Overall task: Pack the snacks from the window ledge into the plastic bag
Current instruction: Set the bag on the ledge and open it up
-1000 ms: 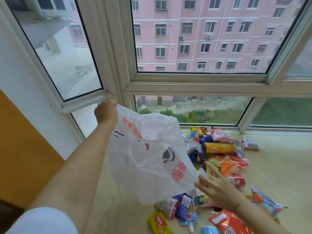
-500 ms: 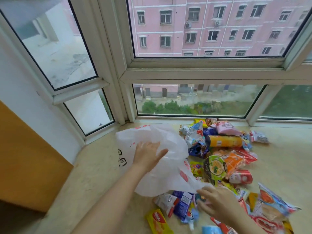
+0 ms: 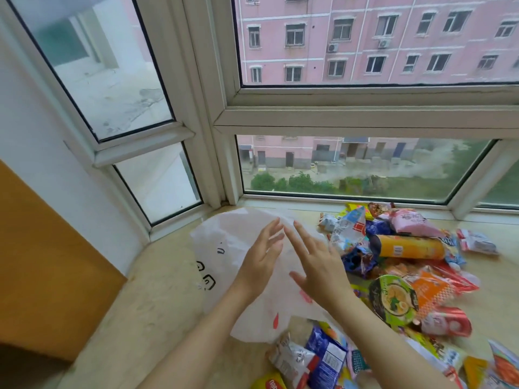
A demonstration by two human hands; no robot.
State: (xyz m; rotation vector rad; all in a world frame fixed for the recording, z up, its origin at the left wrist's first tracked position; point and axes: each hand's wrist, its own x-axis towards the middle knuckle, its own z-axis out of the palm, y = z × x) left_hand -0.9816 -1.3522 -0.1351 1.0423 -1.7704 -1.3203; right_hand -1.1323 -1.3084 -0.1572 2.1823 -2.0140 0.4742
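A white plastic bag [image 3: 222, 256] with black and red print lies flat on the beige window ledge [image 3: 157, 299]. My left hand [image 3: 262, 255] and my right hand [image 3: 317, 262] are both over the bag with fingers straight, side by side, holding nothing. To the right lies a heap of snacks: an orange tube of crisps [image 3: 410, 247], a pink packet [image 3: 412, 221], a green-lidded noodle bowl [image 3: 393, 300], an orange packet [image 3: 429, 287]. More packets, one blue [image 3: 325, 357], lie near the bottom edge.
White window frames [image 3: 222, 169] close off the ledge at the back and left. An orange-brown panel [image 3: 42, 270] stands at the left. Small packets [image 3: 477, 242] lie at the far right of the ledge.
The bag, held up in the air by my left hand a second ago, now lies flat on the ledge. My right hand has moved from the bag's lower corner up beside my left hand.
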